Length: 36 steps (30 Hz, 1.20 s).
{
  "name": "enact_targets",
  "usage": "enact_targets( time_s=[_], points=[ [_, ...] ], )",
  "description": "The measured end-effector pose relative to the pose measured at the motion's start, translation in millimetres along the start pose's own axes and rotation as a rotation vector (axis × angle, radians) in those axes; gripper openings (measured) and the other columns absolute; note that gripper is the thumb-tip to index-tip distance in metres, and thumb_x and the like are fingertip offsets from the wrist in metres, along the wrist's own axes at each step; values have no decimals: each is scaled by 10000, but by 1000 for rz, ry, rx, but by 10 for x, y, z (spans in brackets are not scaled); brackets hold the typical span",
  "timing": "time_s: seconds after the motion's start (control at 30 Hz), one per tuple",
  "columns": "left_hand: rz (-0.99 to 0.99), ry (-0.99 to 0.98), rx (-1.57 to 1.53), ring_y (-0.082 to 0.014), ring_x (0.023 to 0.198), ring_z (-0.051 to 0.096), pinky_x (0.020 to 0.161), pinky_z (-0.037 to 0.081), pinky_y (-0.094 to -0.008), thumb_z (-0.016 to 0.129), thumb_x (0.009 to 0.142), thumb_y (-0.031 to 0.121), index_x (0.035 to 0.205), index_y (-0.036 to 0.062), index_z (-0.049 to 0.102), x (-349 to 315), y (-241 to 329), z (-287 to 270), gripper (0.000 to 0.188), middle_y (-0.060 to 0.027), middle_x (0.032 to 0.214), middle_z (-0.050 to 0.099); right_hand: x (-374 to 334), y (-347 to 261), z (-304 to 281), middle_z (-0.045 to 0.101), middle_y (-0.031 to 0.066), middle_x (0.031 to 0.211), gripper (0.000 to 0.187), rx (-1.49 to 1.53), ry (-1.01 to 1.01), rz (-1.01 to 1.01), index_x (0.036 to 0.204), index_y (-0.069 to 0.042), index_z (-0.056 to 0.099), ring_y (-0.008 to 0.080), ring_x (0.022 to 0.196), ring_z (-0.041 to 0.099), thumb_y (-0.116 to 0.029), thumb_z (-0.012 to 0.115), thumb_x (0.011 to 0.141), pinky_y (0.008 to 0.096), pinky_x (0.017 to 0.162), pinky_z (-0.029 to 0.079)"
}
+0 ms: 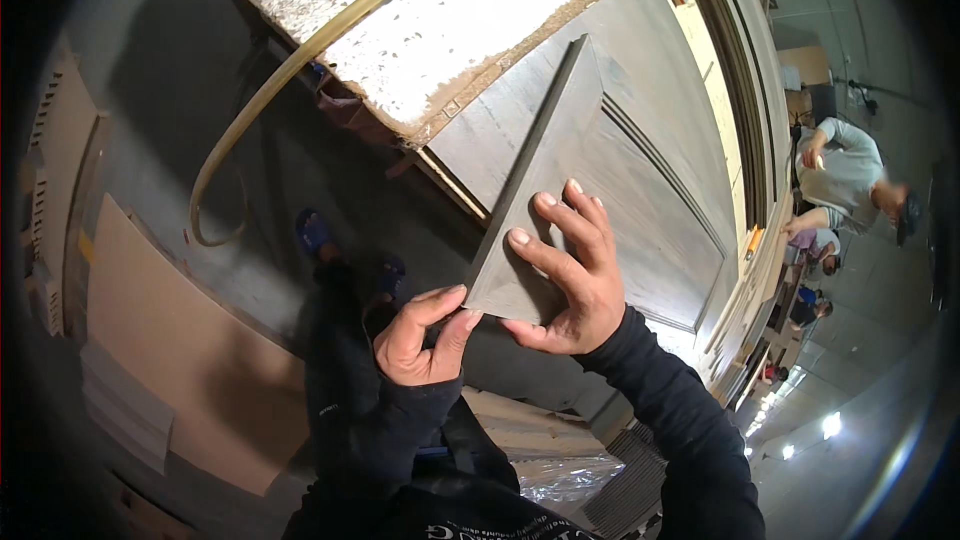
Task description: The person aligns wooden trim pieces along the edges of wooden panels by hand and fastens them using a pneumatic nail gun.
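A grey-brown wooden cabinet door (640, 210) with a recessed middle panel lies tilted over the bench corner, its near end jutting past the edge. At its near left corner, my left hand (420, 338) pinches with thumb and forefinger. My right hand (578, 285) holds the near end, its fingers spread over the frame's face and its thumb at the end edge. Whatever is under the door there is hidden. Beneath it lies a larger flat grey board (650, 40).
A speckled white worktop (470, 40) lies ahead, with a yellowish hose (262, 90) hanging off its left side. Several dark panels (735, 70) are stacked at the right. Large brown boards (190, 340) stand at the lower left. A person in grey (845, 165) and others work far right.
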<state>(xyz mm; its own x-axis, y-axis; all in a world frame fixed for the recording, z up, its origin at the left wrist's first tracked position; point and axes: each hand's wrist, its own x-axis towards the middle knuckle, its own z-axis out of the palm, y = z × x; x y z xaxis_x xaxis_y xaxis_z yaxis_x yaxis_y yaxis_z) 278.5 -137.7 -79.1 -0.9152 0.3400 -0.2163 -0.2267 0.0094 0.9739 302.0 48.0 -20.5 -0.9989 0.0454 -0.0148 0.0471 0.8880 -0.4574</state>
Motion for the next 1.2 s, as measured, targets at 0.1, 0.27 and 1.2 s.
enact_targets(
  time_s=[0.1, 0.27, 1.2],
  points=[
    [92, -38, 51, -228, 861, 660, 776, 516, -282, 698, 779, -7, 976, 25, 623, 73, 32, -39, 214, -146, 943, 666, -4, 16, 7, 462, 119, 1331, 648, 17, 16, -2, 1196, -211, 605, 376, 1316, 315, -409, 746, 595, 570, 1040, 232],
    [172, -78, 133, -179, 862, 647, 775, 497, -280, 666, 783, -47, 959, 39, 633, 106, 77, -102, 198, -140, 948, 670, -6, 19, 14, 475, 121, 1318, 635, 9, 25, -12, 1201, -205, 603, 375, 1316, 322, -442, 729, 626, 559, 1043, 238],
    [118, -117, 133, -198, 813, 662, 733, 516, -275, 693, 748, -54, 954, 24, 660, 163, 105, -150, 223, -131, 911, 679, -95, 7, 11, 655, 133, 988, 610, 4, 150, -26, 1014, -63, 675, 325, 1115, 570, -389, 862, 535, 483, 967, 403]
  ],
)
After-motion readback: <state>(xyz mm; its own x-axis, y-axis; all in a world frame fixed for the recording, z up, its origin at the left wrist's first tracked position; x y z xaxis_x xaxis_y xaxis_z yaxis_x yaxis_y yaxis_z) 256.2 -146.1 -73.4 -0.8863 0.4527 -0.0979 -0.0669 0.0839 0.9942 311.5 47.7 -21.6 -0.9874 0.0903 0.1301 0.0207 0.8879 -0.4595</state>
